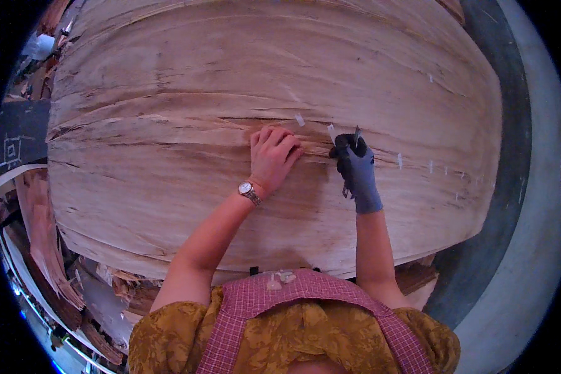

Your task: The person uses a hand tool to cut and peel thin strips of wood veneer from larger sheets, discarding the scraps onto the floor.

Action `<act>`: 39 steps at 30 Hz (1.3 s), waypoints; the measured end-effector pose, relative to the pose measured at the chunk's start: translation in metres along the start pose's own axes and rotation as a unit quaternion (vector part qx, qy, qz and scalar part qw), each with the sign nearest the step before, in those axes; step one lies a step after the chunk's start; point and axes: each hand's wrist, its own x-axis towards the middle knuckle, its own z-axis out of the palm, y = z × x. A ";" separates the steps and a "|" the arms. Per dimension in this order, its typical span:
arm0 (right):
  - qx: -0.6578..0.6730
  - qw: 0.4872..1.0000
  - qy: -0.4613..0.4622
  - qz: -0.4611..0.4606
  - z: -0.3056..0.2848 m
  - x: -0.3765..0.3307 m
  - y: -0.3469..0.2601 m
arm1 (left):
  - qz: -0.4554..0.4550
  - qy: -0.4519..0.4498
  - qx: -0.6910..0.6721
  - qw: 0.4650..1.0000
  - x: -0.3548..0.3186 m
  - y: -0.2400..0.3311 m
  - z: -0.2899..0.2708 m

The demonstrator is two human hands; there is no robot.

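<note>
A large sheet of pale wood veneer (187, 206) lies in front of me, wavy and split along the grain across its middle. My left hand (272, 154), bare with a wristwatch (247, 189), rests fingers down beside the split. To its right, my right hand (354, 163) wears a grey-and-black glove and is closed around a slim dark tool (358, 133) with a narrow tip; its kind is unclear. At that hand's fingertips stands a short white tape strip (331, 132). Another tape piece (300, 119) lies above the split, and several more, like this tape (399, 161), run rightward.
Broken reddish veneer scraps (43, 230) lie past the sheet's left edge. A dark panel with a square printed mark (12, 149) is at far left. Grey floor (542, 187) curves along the right side. Small pale scraps (280, 280) sit on my checked apron.
</note>
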 end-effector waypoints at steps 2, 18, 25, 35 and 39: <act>0.039 0.999 -0.025 0.014 -0.002 -0.004 0.011 | -0.003 0.000 -0.010 1.000 0.001 0.001 -0.001; -0.031 0.998 -0.046 0.013 0.009 -0.001 0.025 | -0.078 -0.118 0.069 0.988 0.033 0.013 -0.010; 0.048 0.999 -0.021 0.006 0.031 -0.001 0.030 | -0.033 -0.095 0.056 0.993 0.032 0.011 -0.005; -0.271 0.951 0.072 -0.130 0.028 0.003 0.051 | 0.194 -0.101 0.212 0.952 0.011 -0.005 0.003; -0.398 0.894 0.086 -0.186 0.016 -0.023 0.023 | 0.186 -0.109 0.204 0.955 0.005 -0.008 0.006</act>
